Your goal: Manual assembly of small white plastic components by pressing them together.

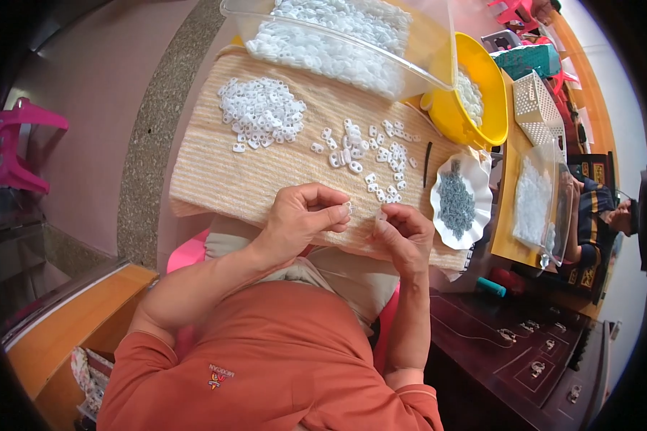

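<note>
Thumb and fingertips of my left hand [305, 215] are closed on a small white plastic piece [349, 206], mostly covered by the fingers. My right hand [407, 235] pinches another small whitish piece [380, 214], apart from the first. Both hands hover at the near edge of a striped cloth [248, 178]. Just beyond them lie loose white plastic pieces with two holes [355, 167]. A larger heap of similar white pieces [260, 111] sits at the far left of the cloth. Right of my hand, a white scalloped dish [438, 224] holds small grey parts [456, 202].
At the back stands a clear plastic bin [431, 50] full of white pieces. Beside it is a yellow basin [496, 108]. A thin black strip [428, 164] lies near the dish. Another person [589, 215] sits at the right by a clear tray [553, 248]. A pink stool [18, 147] stands left.
</note>
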{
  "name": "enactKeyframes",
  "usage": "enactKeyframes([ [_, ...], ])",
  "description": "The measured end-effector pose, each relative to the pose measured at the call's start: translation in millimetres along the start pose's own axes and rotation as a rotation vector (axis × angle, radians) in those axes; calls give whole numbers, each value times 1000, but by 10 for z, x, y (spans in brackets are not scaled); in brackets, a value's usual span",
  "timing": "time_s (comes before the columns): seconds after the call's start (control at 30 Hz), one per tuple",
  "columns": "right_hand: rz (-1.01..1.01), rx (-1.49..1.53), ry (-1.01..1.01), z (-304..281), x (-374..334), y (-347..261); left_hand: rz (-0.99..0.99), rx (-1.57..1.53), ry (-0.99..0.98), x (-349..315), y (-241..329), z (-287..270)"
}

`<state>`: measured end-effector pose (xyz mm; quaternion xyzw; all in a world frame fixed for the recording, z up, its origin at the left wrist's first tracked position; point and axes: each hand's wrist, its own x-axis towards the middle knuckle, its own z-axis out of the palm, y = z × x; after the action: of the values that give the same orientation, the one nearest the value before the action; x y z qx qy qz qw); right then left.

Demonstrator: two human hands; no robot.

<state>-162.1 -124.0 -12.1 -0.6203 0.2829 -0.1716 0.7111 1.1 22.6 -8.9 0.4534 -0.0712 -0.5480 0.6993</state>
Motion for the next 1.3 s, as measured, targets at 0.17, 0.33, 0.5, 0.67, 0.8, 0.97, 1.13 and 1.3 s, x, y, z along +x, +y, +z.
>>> enactKeyframes([
  [0.17,-23,-28,52,48,8,-15,-30,-18,12,-7,21,10],
  [0.33,-56,-166,69,41,53,3,-22,-14,-4,2,20,1],
  [0.5,-40,-204,87,79,52,-23,-34,-9,-18,4,13,-5],
  [0.67,-79,-345,116,15,59,109,-15,-4,-44,4,1,7],
  [0.8,-9,-216,109,88,59,87,-16,10,-68,0,-3,6],
  [0.97,25,-283,112,129,58,50,-27,6,-70,0,9,13],
  [1.13,22,-262,82,112,51,58,-16,6,-84,3,-3,3],
  [1.3,-39,-250,37,122,39,88,-22,9,-92,6,-10,5],
])
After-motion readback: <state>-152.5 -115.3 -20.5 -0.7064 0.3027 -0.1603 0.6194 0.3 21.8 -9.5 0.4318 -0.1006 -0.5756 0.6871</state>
